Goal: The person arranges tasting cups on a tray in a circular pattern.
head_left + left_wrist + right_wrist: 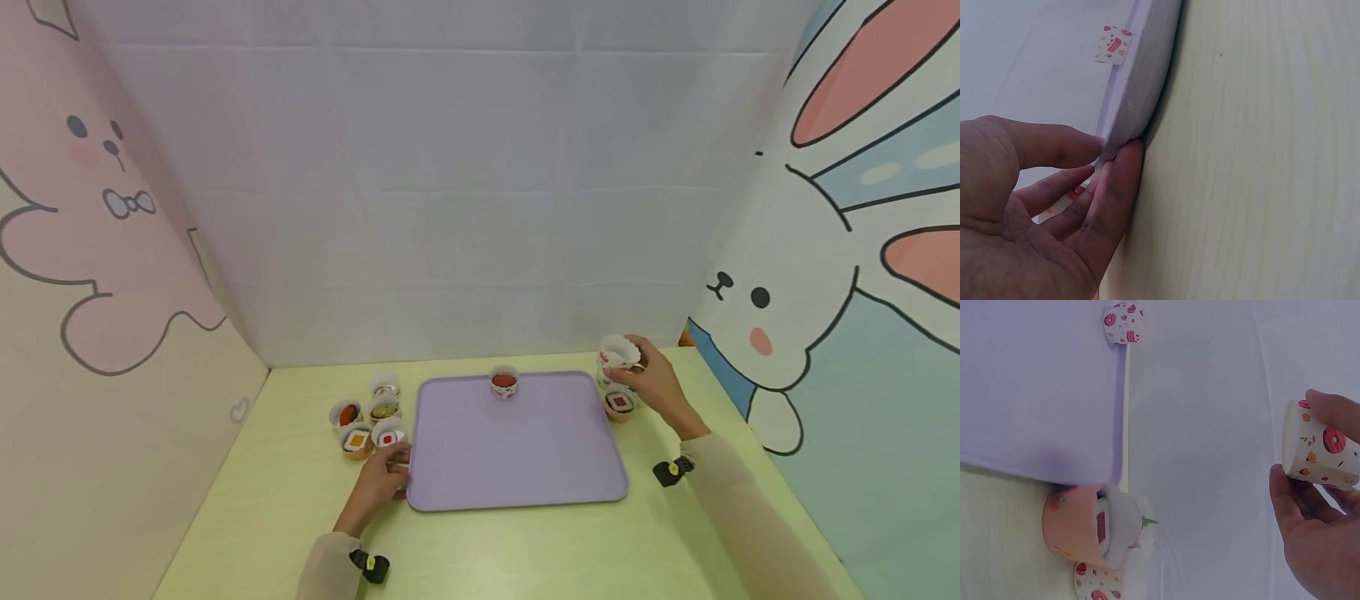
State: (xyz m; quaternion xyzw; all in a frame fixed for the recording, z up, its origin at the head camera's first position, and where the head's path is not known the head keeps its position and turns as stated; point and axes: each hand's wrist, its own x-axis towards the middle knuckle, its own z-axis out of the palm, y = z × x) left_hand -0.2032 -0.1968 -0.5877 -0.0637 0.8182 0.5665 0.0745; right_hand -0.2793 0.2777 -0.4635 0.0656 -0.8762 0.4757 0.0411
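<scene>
My left hand pinches the left edge of a lilac tray; in the left wrist view the thumb lies on the rim and fingers touch its outer side. Beyond the tray's back right corner, my right hand holds a white paper cup with a doughnut print, tilted in the right wrist view. What is inside it cannot be seen. Below it stands a pink paper cup with a square-marked piece inside, beside another printed cup. One printed cup with orange-red contents sits at the tray's back edge.
Left of the tray, several small cups stand close together, among them one with orange-red contents, one with yellow-green contents and one with a yellow square. A white curtain hangs behind the pale table.
</scene>
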